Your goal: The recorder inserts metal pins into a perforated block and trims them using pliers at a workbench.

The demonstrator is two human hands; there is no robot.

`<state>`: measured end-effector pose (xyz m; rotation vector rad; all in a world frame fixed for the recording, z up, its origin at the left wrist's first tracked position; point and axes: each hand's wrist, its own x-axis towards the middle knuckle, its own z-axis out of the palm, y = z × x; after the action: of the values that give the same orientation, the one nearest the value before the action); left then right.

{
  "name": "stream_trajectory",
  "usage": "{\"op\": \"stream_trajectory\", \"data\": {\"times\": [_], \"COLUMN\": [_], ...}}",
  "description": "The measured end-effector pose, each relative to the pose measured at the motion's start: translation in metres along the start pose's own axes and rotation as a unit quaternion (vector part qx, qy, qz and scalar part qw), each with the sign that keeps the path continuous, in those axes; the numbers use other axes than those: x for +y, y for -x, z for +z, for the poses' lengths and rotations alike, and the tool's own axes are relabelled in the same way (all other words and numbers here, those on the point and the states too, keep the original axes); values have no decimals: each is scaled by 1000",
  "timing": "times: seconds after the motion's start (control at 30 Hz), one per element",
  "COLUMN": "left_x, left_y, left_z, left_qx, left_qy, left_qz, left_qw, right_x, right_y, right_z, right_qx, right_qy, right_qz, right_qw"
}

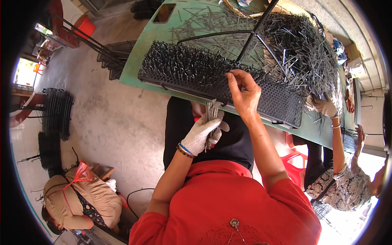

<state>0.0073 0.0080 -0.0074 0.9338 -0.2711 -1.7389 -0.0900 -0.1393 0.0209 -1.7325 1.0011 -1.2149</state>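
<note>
My left hand point(199, 138), in a white glove, is closed around a bundle of thin grey metal rods point(212, 111) just below the table edge. Above and to its right, my bare right hand point(247, 94) pinches thumb and forefinger together over a long black perforated rack point(283, 103). Whatever lies between those fingertips is too small to make out. Dark hooked metal pieces point(183, 63) stand packed upright in the rack's left part, while holes show at its right.
A black metal frame point(254, 30) rises over the green table point(132, 67). Loose rods point(302, 45) are heaped at the far right. A co-worker's gloved hand point(325, 107) reaches to the rack's right end. Another person point(87, 196) bends at lower left; black racks point(57, 112) stand on the left.
</note>
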Motion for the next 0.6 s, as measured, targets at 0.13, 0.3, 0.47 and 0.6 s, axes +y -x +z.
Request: {"op": "stream_trajectory", "data": {"times": [0.13, 0.3, 0.47, 0.6], "left_x": [3, 5, 3, 5], "left_y": [2, 2, 2, 2], "left_z": [3, 4, 1, 2], "left_qx": [9, 13, 13, 12], "left_qy": [2, -12, -22, -16], "left_qz": [-1, -13, -11, -19], "left_qw": [1000, 1000, 1000, 1000], "right_x": [3, 9, 5, 11], "right_y": [7, 3, 0, 0], "right_z": [6, 5, 5, 5], "right_qx": [-16, -28, -31, -48], "right_qy": [45, 115, 140, 147], "right_qz": [-77, -234, -296, -308], "right_qw": [996, 965, 944, 939]}}
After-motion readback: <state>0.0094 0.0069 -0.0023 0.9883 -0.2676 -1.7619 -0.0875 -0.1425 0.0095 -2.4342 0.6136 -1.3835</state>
